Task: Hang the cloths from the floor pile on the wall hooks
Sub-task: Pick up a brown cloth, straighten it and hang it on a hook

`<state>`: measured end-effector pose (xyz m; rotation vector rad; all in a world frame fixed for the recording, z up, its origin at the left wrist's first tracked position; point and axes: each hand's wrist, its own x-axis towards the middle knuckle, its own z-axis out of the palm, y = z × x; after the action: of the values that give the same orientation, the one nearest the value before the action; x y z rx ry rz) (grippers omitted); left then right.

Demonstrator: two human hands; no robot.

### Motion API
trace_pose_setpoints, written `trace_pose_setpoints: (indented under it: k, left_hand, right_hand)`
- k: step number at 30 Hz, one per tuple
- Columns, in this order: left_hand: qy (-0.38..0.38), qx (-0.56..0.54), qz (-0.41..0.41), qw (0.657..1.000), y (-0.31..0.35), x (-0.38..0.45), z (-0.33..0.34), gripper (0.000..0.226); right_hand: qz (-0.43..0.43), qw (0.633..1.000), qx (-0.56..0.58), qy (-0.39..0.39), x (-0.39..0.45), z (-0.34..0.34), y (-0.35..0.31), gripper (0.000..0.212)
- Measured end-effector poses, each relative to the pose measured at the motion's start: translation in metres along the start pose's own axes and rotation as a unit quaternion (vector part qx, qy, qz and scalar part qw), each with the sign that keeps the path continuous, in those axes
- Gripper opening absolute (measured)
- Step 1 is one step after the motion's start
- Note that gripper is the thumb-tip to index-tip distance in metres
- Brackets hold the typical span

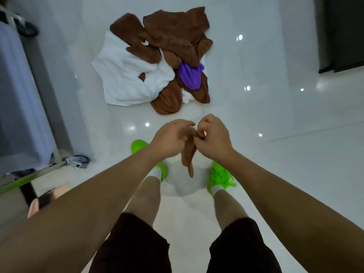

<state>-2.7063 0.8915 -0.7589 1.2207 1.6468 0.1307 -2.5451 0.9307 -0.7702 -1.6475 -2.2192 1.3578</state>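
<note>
One tan cloth (188, 160) is pinched by the left hand (171, 137) and right hand (213, 137), while the pile (155, 62) is left unhung.

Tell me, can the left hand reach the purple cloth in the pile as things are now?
Probably not at once. The left hand pinches a tan cloth together with the right hand, and brown cloths partly cover the purple cloth. No obstacle lies on the floor between.

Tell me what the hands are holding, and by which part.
Both the left hand and right hand pinch a small tan cloth at its top edge; the rest hangs down.
</note>
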Motion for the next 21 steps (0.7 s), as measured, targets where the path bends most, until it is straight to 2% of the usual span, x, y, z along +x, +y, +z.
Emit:
trace_pose_setpoints:
  k: [5, 8, 10, 12, 13, 15, 21]
  left_hand:
    - [-0.001, -0.041, 0.071, 0.997, 0.118, -0.032, -0.074, 0.026]
    - [-0.008, -0.023, 0.111, 0.994, 0.194, -0.052, -0.109, 0.033]
    - [-0.01, -0.01, 0.144, 0.989, 0.245, -0.066, -0.125, 0.027]
    - [-0.002, -0.008, 0.173, 0.985, 0.296, -0.083, -0.136, 0.009]
    - [0.006, -0.013, 0.186, 0.982, 0.321, -0.092, -0.141, 0.007]
    - [0.017, -0.016, 0.216, 0.976, 0.367, -0.107, -0.144, 0.014]
    - [0.015, -0.016, 0.291, 0.956, 0.487, -0.141, -0.112, 0.01]
  right_hand:
    - [-0.004, 0.993, 0.078, 0.087, -0.031, -0.125, -0.081, 0.036]
    - [0.006, 0.985, 0.098, 0.143, -0.054, -0.203, -0.114, 0.042]
    - [0.025, 0.976, 0.134, 0.168, -0.073, -0.252, -0.13, 0.044]
    - [0.028, 0.967, 0.165, 0.191, -0.094, -0.295, -0.141, 0.045]
    - [0.025, 0.962, 0.177, 0.204, -0.106, -0.316, -0.146, 0.045]
    - [0.012, 0.953, 0.197, 0.232, -0.131, -0.357, -0.149, 0.046]
    - [-0.023, 0.912, 0.25, 0.324, -0.211, -0.446, -0.122, 0.045]
